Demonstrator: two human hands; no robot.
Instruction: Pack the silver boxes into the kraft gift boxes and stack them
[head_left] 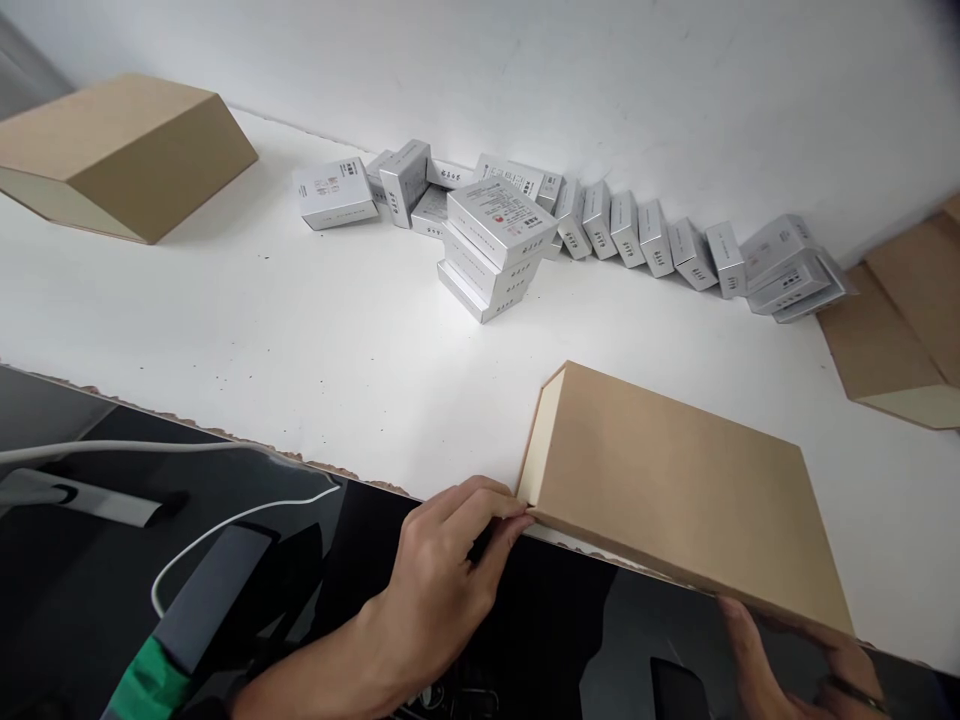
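A flat brown cardboard box (682,480) lies near the table's front edge, its cream-coloured open-looking side facing left. The thumb and fingers of my left hand (450,560) pinch this box at its near left corner. Below its near right edge is my right hand (780,660), thumb and fingers against the edge; part of this hand is hidden by the box and the dark shadow. Behind the box stands a short stack of small silver cartons (499,225) with printed tops.
More silver cartons (626,228) form a leaning row along the wall. Another brown box (161,165) stands far left, and an opened one (892,320) at the right. A white cable (225,520) and a green-wrapped item (150,680) lie below the table's rough front edge.
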